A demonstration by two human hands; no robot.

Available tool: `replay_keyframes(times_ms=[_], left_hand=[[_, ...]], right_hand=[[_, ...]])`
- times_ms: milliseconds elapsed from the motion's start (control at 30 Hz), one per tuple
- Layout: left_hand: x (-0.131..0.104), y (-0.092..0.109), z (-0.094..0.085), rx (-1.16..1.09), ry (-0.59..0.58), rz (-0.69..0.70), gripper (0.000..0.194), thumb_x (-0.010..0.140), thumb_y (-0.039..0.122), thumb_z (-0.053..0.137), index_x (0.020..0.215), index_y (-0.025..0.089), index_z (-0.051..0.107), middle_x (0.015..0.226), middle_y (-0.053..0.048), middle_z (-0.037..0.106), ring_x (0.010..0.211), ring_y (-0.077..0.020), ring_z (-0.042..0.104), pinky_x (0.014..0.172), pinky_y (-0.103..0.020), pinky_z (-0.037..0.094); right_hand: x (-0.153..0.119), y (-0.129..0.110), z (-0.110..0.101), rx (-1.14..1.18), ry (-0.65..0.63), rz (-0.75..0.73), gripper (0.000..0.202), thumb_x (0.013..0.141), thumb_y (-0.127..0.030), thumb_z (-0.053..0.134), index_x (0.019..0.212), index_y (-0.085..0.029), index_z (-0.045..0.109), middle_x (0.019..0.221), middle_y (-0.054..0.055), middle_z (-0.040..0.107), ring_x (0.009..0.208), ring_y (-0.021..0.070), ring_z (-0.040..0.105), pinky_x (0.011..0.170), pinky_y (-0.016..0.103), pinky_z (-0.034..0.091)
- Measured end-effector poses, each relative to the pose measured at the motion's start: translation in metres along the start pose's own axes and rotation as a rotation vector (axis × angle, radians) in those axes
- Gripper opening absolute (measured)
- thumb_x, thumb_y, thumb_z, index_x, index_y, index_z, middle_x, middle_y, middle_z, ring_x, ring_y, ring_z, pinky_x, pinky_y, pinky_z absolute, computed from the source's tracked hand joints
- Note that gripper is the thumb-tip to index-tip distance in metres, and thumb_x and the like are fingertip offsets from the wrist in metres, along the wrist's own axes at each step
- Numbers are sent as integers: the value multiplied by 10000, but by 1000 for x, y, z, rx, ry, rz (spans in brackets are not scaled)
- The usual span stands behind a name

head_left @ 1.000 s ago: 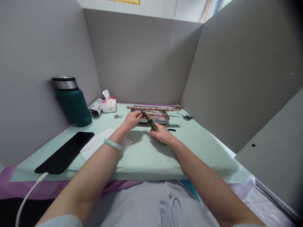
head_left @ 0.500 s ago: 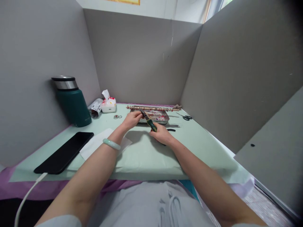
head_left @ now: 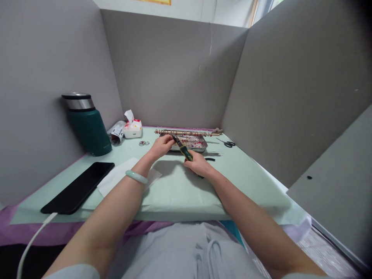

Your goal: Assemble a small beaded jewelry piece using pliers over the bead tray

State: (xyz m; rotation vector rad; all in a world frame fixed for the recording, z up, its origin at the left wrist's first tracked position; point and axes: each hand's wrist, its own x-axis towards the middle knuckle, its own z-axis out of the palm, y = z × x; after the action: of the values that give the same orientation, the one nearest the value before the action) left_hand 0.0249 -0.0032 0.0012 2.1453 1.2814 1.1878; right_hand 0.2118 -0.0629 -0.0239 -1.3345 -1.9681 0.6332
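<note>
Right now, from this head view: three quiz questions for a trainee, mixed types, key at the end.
1. True or false: the right hand grips the green-handled pliers.
2. Which lies nearer the phone: A) the white sheet, B) the scissors, C) the tissue box?
3. Fill in: the bangle is on the ____ arm.

Key: 1 true; 2 A; 3 left.

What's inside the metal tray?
Lots of tiny beads, red and pale ones, are in the metal tray. The left hand and the pliers cover part of its left side, so what's behind them can't be seen.
</note>
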Motion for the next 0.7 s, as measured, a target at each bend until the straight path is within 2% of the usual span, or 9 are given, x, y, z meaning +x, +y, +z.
replay_keyframes(times_ms=[200, 433, 700], left_hand=[[-2, 4, -1, -165, -43, -61, 247, 751, 374, 490, 770, 149, 590, 503, 43, 424, 484, -84, 368, 472, -210, 278], [-4, 8, -6, -483, -176, -251, 204, 733, 351, 576, 781, 154, 558, 468, 74, 308, 387, -42, 239, 401, -210, 110], [-3, -1, -11, -696, -337, -324, 193, 767, 344, 594, 786, 164, 527, 467, 94, 223, 354, -27, 161, 364, -203, 54]], right_hand=[[1, 2, 0, 23, -30, 6, 194, 685, -270, 518, 858, -184, 527, 678, -5, 566, 569, 125, 463, 527, 226, 337], [0, 5, -3, 108, -149, 50, 185, 702, -271, 503, 860, -179, 533, 657, 4, 594, 491, 118, 487, 475, 228, 345], [1, 6, -3, 77, -115, -18, 175, 693, -260, 522, 843, -176, 558, 692, 6, 600, 582, 123, 500, 506, 213, 335]])
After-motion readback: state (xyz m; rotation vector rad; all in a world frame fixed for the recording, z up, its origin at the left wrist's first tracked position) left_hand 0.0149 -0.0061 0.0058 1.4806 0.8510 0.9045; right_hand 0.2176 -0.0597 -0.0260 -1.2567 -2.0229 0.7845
